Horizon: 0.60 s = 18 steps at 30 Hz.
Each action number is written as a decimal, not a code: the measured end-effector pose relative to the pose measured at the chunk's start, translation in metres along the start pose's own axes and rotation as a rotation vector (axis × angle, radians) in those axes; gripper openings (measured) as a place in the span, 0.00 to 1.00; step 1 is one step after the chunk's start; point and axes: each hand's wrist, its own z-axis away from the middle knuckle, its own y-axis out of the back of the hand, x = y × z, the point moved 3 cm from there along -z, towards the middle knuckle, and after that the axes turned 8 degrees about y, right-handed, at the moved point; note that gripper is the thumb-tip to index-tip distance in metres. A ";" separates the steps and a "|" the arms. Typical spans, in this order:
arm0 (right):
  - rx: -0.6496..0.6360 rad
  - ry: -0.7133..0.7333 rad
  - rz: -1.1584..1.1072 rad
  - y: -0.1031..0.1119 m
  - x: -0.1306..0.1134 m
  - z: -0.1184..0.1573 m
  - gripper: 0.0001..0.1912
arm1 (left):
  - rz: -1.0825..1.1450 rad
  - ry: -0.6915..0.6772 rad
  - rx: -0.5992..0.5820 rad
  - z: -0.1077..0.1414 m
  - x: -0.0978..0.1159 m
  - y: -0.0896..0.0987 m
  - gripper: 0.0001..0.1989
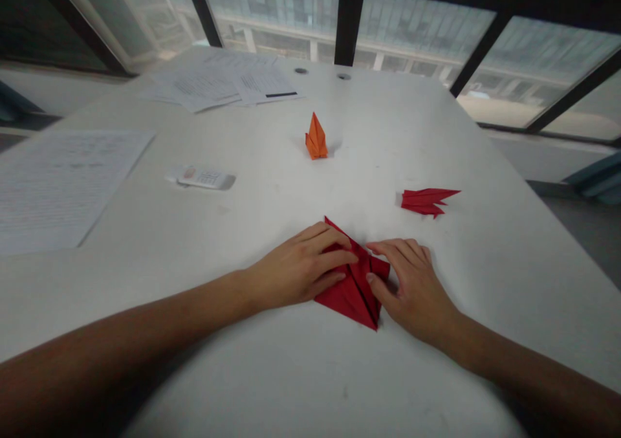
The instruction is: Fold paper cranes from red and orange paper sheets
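Observation:
A folded piece of red origami paper (347, 302) lies on the white table in front of me, creased through its middle with a small flap at the right. My left hand (308, 263) rests on the paper's left half, fingers stretched out over it and covering part of it. At the right side is my right hand (414, 289), its thumb touching the paper near the crease. Its thumb and index finger are apart, with the red flap showing between them. Beyond the right hand lies a folded red paper figure (424, 201). An orange origami figure (316, 139) stands farther back.
The white table (272, 373) reaches back to tall windows with dark frames. A small white packet (206, 178) lies left of centre. One printed sheet (63, 186) is at the left, and several more papers (213, 79) overlap at the back. Two round cable holes (344, 76) show near the far edge.

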 end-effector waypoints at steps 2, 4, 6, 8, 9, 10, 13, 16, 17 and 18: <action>-0.014 -0.008 -0.005 0.001 -0.001 -0.001 0.16 | 0.003 0.058 0.039 -0.001 -0.003 0.001 0.15; -0.024 -0.017 -0.017 0.002 -0.001 -0.001 0.14 | -0.018 0.108 0.038 -0.001 -0.005 0.001 0.14; -0.033 -0.017 -0.022 0.002 -0.002 -0.002 0.13 | -0.034 0.103 -0.015 -0.001 -0.006 -0.001 0.10; -0.043 -0.005 -0.017 0.002 -0.003 -0.002 0.11 | -0.037 0.078 -0.059 -0.001 -0.006 -0.002 0.10; -0.047 0.000 -0.011 0.002 -0.003 -0.001 0.10 | -0.035 0.069 -0.071 -0.001 -0.005 -0.002 0.11; -0.051 0.004 -0.006 0.002 -0.003 -0.001 0.09 | -0.034 0.065 -0.075 -0.001 -0.004 -0.001 0.11; -0.046 0.005 -0.002 0.000 -0.002 0.000 0.10 | -0.042 0.062 -0.096 -0.001 0.002 0.001 0.16; -0.030 -0.005 0.001 0.000 -0.001 0.001 0.13 | -0.071 0.067 -0.119 -0.001 0.006 0.003 0.23; -0.021 -0.013 0.011 0.000 0.000 0.001 0.14 | -0.079 0.072 -0.123 -0.001 0.007 0.003 0.25; -0.012 -0.022 0.026 0.001 0.001 0.000 0.16 | -0.086 0.078 -0.123 0.000 0.007 0.003 0.26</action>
